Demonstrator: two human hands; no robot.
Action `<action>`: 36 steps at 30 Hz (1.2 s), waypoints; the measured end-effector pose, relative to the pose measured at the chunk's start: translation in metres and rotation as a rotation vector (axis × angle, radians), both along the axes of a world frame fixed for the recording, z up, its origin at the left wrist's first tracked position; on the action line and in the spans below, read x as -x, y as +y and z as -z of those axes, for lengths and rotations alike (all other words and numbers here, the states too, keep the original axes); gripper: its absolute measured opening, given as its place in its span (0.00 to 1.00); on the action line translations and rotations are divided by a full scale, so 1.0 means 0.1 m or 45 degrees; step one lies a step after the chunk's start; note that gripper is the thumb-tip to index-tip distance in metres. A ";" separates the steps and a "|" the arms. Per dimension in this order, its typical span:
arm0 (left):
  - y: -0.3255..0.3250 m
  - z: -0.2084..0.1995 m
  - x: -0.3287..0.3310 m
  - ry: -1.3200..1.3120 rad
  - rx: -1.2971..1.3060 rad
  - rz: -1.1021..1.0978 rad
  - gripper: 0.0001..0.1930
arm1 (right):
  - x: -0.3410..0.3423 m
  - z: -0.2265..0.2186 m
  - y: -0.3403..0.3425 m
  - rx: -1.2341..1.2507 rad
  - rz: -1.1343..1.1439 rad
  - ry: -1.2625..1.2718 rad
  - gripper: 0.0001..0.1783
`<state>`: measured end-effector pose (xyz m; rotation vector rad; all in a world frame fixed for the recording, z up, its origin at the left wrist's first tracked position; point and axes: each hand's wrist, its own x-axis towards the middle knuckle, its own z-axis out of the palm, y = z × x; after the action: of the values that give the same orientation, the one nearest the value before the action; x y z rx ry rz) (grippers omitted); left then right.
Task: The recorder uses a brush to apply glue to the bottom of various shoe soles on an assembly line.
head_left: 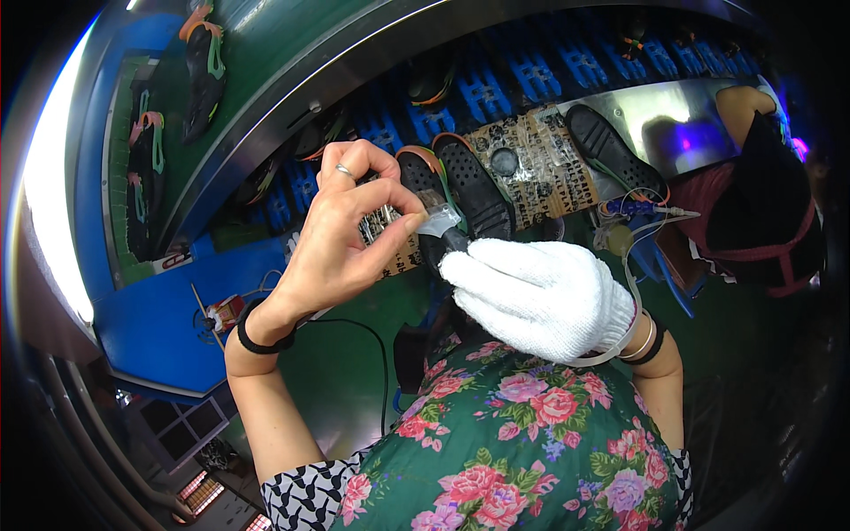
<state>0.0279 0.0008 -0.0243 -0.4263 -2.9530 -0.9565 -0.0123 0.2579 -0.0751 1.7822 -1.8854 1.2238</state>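
Note:
My left hand (341, 230) is bare, with a ring on one finger. Its thumb and forefinger pinch the edge of a small translucent plastic piece (436, 221). My right hand (540, 296) wears a white knitted glove, and its fingers close round a small black piece (455, 240) that meets the translucent one. The exact kind of both pieces cannot be made out. Just beyond my hands lie two black shoes (475, 184) side by side, the left one (420, 170) edged in orange and partly hidden by my fingers. Farther right is a black shoe with holes (615, 149).
Tape-covered cardboard (540, 168) lies around the shoes on a metal ledge. Behind runs a row of blue racks (540, 75). A thin tube with a nozzle (677, 212) hangs at right, near another person's arm (742, 111). A blue table (159, 327) stands left.

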 end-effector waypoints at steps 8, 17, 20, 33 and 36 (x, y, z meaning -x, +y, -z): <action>-0.07 -0.02 -0.01 -0.123 -0.127 -0.045 0.05 | 0.00 -0.04 -0.03 -0.008 -0.021 -0.007 0.14; -0.08 -0.15 0.04 0.135 0.115 -0.028 0.07 | 0.03 0.02 -0.01 -0.003 0.025 0.006 0.13; 0.03 -0.19 0.00 0.268 0.293 0.034 0.10 | 0.02 0.01 -0.03 0.011 0.013 0.018 0.13; 0.15 -0.06 -0.10 0.360 0.603 0.237 0.11 | -0.06 0.07 -0.04 -0.017 0.021 0.104 0.17; 0.20 -0.04 -0.11 0.375 0.674 0.272 0.10 | -0.07 0.06 -0.02 -0.072 0.011 0.135 0.18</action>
<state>0.0387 0.0213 -0.0204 -0.8209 -2.8797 -0.0755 -0.0056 0.2555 -0.0807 1.8275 -1.8832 1.0610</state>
